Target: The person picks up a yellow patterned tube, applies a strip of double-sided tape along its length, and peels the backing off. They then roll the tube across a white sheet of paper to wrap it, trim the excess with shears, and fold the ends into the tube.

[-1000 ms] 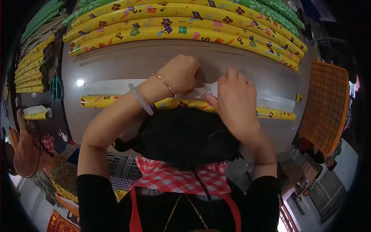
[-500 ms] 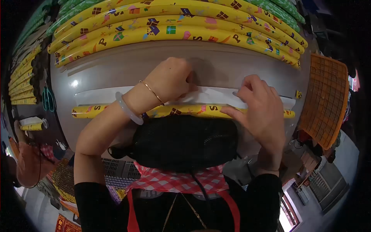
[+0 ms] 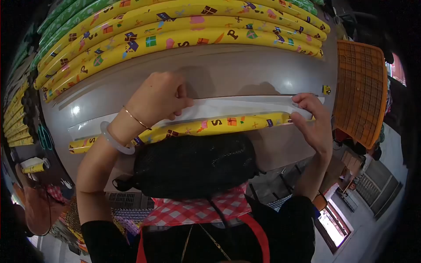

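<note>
A yellow patterned wrapping paper roll (image 3: 234, 123) lies across the table in front of me, with a white strip (image 3: 245, 105) along its far side. My left hand (image 3: 162, 97) is closed above the left part of that strip, its fingers curled in; what they hold, if anything, is hidden. At the roll's right end, my right hand (image 3: 315, 117) has its thumb by the yellow paper and its fingertips on the white strip, gripping the paper there. A black pouch (image 3: 193, 166) is at my front, just below the roll.
Several yellow rolls (image 3: 184, 44) lie along the far side of the table (image 3: 223, 79), with green rolls (image 3: 66, 26) behind. An orange woven panel (image 3: 362, 92) stands off the right edge. Teal scissors (image 3: 44, 136) and another person's arm (image 3: 39, 210) are at left.
My right hand has moved right to the end of the roll. My left hand has risen slightly off the strip's middle. The view has shifted and tilted a little.
</note>
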A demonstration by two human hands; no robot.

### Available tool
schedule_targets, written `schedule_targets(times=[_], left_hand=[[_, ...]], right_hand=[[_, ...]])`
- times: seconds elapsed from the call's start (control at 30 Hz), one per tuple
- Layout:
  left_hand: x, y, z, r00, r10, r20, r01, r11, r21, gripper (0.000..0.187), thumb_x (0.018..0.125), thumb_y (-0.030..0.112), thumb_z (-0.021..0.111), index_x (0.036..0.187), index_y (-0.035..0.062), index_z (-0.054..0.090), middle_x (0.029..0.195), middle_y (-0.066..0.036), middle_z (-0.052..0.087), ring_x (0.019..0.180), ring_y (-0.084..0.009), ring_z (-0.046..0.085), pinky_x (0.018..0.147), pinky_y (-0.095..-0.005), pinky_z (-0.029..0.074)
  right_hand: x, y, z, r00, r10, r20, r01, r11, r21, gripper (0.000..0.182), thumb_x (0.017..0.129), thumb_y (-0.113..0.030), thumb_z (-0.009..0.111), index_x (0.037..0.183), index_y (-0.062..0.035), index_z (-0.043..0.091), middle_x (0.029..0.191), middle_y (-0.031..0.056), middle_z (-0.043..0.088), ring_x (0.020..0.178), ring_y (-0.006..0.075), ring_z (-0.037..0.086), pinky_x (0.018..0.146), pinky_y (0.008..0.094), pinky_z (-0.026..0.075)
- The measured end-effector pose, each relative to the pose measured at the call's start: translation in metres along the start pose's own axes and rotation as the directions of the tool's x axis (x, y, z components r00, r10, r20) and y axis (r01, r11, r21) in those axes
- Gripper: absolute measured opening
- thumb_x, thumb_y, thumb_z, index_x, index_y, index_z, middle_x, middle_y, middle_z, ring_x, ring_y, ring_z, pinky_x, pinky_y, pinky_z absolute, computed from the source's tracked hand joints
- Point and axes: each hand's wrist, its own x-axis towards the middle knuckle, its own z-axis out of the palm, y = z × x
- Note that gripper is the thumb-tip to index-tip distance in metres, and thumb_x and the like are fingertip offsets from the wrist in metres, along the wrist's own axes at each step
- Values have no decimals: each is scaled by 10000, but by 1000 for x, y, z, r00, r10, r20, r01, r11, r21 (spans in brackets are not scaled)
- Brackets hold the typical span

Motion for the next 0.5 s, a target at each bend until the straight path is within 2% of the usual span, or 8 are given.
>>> schedule_targets(times=[0.2,0.33,0.4,0.5], left_hand=[[0,3,-1,999,-32,21,32,999,11,197,757,66,664,659,-38,528,533,-99,592,467,-141,607,421,-248,476],[1,2,0,999,-44,21,44,999,-3,210,759,75,670,657,-41,527,539,-100,593,471,-141,608,421,-247,479],[1,3,0,997,-69,27,69,998,3,238,777,93,683,661,-9,502,550,-58,580,499,-88,585,426,-223,477],[0,5,0,996,-84,19,84,996,7,244,774,94,686,659,-9,498,550,-59,578,499,-88,584,426,-223,477]], right_hand=[[-2,6,10,986,139,-93,-138,990,12,275,709,-166,703,804,24,528,918,101,586,834,180,556,736,285,444],[1,17,20,983,115,-140,-119,993,-22,268,701,-148,703,818,27,538,898,98,587,817,186,568,737,288,456],[2,16,25,973,133,-190,-139,990,-20,261,698,-140,699,822,27,542,873,100,590,795,194,579,727,299,468],[2,13,28,963,139,-232,-157,986,-58,254,692,-152,698,816,12,549,856,100,592,755,198,585,704,295,474]])
